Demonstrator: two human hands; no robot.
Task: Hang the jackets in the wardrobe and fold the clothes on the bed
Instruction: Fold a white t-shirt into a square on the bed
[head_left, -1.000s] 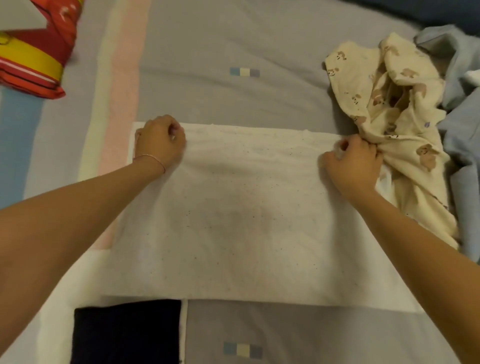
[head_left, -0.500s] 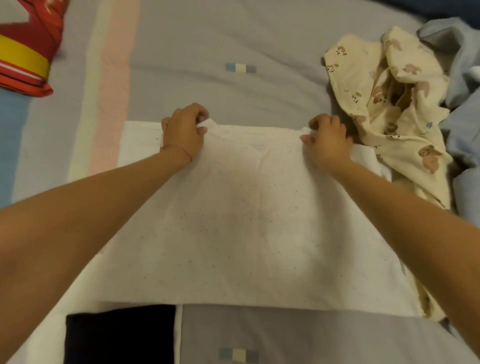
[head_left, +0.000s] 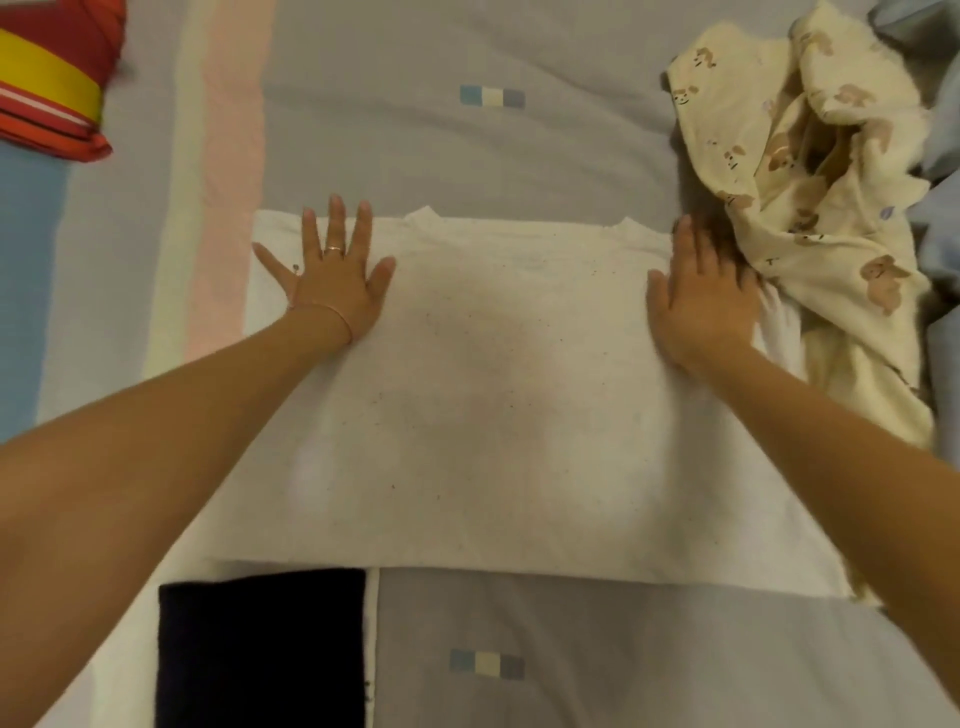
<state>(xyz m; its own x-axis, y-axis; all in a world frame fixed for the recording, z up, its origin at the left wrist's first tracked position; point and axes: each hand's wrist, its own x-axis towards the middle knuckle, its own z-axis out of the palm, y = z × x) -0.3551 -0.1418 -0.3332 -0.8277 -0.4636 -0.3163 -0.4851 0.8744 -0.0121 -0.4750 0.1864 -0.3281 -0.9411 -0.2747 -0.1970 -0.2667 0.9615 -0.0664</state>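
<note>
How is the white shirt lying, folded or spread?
Spread flat: shirt lies smooth, left hand and right hand pressing near its top corners.

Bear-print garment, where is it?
Head view, upper right: bear-print garment crumpled on the bed by the right hand, against the right edge of the white shirt, blue clothes beyond.

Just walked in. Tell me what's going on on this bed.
A person is folding clothes on the bed. The left hand and right hand lie flat, fingers straight, near the far edge of a white garment spread on the grey bedspread. A crumpled bear-print garment lies unfolded beside the right hand. A dark folded piece sits nearer the person.
</note>
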